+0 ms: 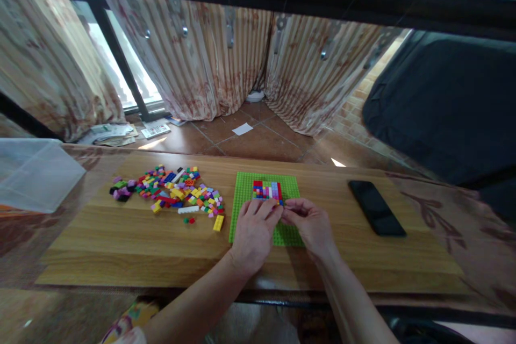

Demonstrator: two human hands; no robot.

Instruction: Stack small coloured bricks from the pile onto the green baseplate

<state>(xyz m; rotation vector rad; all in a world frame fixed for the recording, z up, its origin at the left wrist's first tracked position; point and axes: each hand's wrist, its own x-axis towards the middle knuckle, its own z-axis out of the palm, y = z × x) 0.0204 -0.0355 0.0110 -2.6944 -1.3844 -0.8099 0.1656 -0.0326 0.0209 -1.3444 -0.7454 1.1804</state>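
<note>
A green studded baseplate [243, 188] lies on the board, bearing a small build of colourful toy bricks [266, 189] in red, blue, white, pink and other colours. My left hand [255, 228] rests over the plate's near half, its fingers bent together with their tips against the build's near edge. At the build's near right corner, my right hand [312, 226] has thumb and index finger pinched together. Whatever sits in that pinch is too small and covered to name. My fingers hide the near side of the build.
Left of the plate spreads a pile of loose toy bricks [173, 191], with a yellow brick [218, 223] nearest the plate. A black phone [375, 208] lies at the right of the wooden board [133, 258]. A translucent plastic bin [38, 172] stands at far left.
</note>
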